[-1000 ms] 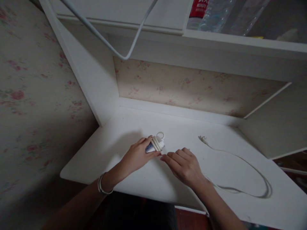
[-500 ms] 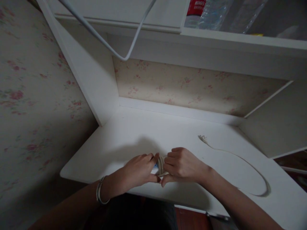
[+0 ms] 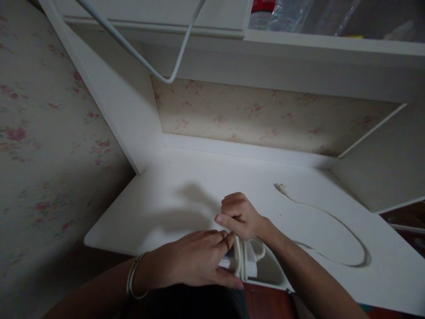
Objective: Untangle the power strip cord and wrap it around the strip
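My left hand [image 3: 195, 261] grips a small white charger block [image 3: 247, 265] with several turns of white cable wound round it, held at the front edge of the white desk [image 3: 186, 186]. My right hand [image 3: 239, 216] is closed just above it, fingers curled, pinching the cable where it meets the coil. The loose length of the cable [image 3: 335, 248] runs right in a wide loop across the desk. Its plug end [image 3: 280, 188] lies further back on the desk. A thin bangle [image 3: 132, 279] sits on my left wrist.
A white shelf [image 3: 299, 42] hangs over the desk with plastic bottles [image 3: 285, 11] on it. A thick white cord [image 3: 146, 62] loops down at the upper left. Flowered wallpaper [image 3: 252, 115] backs the recess and covers the left wall. A white side panel [image 3: 381, 168] closes the right.
Both hands have drawn the wound block from mid-desk towards me to the front edge. My right hand went from flat on the desk to closed on the cable; more turns show.
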The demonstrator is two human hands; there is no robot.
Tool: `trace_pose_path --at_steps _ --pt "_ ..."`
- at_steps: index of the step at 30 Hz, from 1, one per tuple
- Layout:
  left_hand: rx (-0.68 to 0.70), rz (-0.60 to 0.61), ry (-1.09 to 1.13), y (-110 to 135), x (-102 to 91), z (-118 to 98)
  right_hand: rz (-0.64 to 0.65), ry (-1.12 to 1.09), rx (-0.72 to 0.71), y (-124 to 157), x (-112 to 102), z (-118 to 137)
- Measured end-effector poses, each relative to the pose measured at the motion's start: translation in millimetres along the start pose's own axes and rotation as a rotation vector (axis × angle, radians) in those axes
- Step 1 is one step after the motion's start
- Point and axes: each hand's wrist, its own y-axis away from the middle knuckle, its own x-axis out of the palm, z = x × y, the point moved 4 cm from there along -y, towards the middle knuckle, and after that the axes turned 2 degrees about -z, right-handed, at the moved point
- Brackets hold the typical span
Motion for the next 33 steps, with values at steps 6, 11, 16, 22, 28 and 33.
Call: trace_pose_path --at_steps 6,11,16,22,28,33 --pt "-0.090 0.071 0.099 -1.0 -0.5 -3.6 -0.039 0.013 -0.017 -13.2 -3.0 6.8" --pt "-0.089 0.084 0.140 3.3 -4.2 -5.2 -0.021 -0.074 0.094 -14.8 3.3 -12.4" --pt "-0.056 0.075 0.182 5.6 -0.8 -2.5 0.092 -0.131 0.167 -13.3 10.5 -17.7" --pt "-0.110 -0.075 0.227 5.2 -0.5 0.5 -0.002 -0.380 0.565 0.4 15.5 -52.1" --pt "-0.088 -0.105 0.300 12.9 -11.4 -1.6 -0.110 -0.421 0.750 16.9 29.6 -78.1" --pt "-0.041 0.022 0.504 18.0 -25.5 -1.3 -0.089 -0.536 0.734 21.6 34.8 -75.6"
